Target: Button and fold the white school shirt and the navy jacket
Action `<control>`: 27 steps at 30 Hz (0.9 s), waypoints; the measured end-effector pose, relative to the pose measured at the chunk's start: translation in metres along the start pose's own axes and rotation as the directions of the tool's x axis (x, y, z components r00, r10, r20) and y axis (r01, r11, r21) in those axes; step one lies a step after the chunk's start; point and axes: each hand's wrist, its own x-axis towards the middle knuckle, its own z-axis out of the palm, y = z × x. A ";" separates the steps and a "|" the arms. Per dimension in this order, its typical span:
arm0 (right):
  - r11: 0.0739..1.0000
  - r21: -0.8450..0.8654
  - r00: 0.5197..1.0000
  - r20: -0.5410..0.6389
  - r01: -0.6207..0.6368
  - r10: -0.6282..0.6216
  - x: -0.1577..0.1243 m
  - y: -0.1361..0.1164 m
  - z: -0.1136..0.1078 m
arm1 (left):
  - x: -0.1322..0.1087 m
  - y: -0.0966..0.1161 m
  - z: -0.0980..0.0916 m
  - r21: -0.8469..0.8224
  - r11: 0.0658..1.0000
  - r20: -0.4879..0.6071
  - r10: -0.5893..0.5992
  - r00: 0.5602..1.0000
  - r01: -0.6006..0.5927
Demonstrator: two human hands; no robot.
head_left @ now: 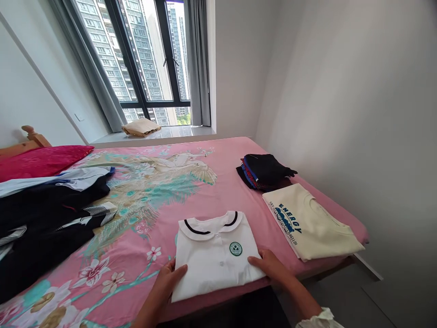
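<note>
A folded white polo shirt (208, 269) lies on the bed's front edge, its collar striped in black and a round green badge on the chest. My left hand (169, 280) grips its left side, thumb on top and fingers tucked partly under the cloth. On the opposite side, my right hand (268, 266) pinches the right edge between thumb and fingers. To the right rests a folded pale yellow T-shirt (317, 228) with blue "ENERGY" lettering. Behind that sits a stack of dark folded clothes (268, 171), black on top with blue and red layers showing.
A pink floral sheet (228, 191) with a peacock print covers the bed. Loose black and white clothes (44, 228) are heaped at the left, beside a red pillow (44, 159). A beige folded bundle (141, 127) lies on the windowsill. Walls border the bed's far and right sides.
</note>
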 end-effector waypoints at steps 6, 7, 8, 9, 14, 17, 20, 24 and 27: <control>0.940 -0.288 0.911 -0.309 0.184 -0.273 -0.029 -0.003 0.002 | -0.037 -0.006 -0.020 0.710 0.632 -0.167 0.579 0.798 -0.310; 0.898 -0.339 0.862 -0.322 0.280 -0.390 -0.026 -0.014 0.008 | -0.037 0.001 -0.011 0.775 0.506 -0.097 0.687 0.720 -0.378; 0.841 -0.396 0.813 -0.302 0.367 -0.497 -0.020 -0.025 0.016 | -0.034 0.009 0.001 0.816 0.377 -0.004 0.761 0.648 -0.438; 0.776 -0.458 0.771 -0.256 0.433 -0.582 -0.012 -0.036 0.027 | -0.029 0.017 0.015 0.842 0.253 0.097 0.797 0.596 -0.477; 0.576 -0.663 0.818 0.097 0.478 -0.567 0.040 -0.061 0.077 | 0.020 0.026 0.073 0.960 -0.007 0.214 0.666 0.715 -0.281; 0.582 -0.691 0.874 0.155 0.429 -0.460 0.061 -0.048 0.088 | 0.042 0.013 0.075 0.995 0.060 0.032 0.583 0.812 -0.082; 0.604 -0.696 0.881 0.087 0.388 -0.466 0.067 -0.039 0.091 | 0.048 0.009 0.072 0.995 0.097 -0.030 0.569 0.822 -0.031; 0.637 -0.664 0.839 -0.026 0.392 -0.544 0.062 -0.040 0.089 | 0.042 0.020 0.074 0.985 0.171 -0.075 0.550 0.832 -0.025; 0.746 -0.588 0.781 -0.286 0.314 -0.555 0.052 -0.030 0.073 | 0.032 0.019 0.062 0.954 0.300 -0.160 0.562 0.811 -0.020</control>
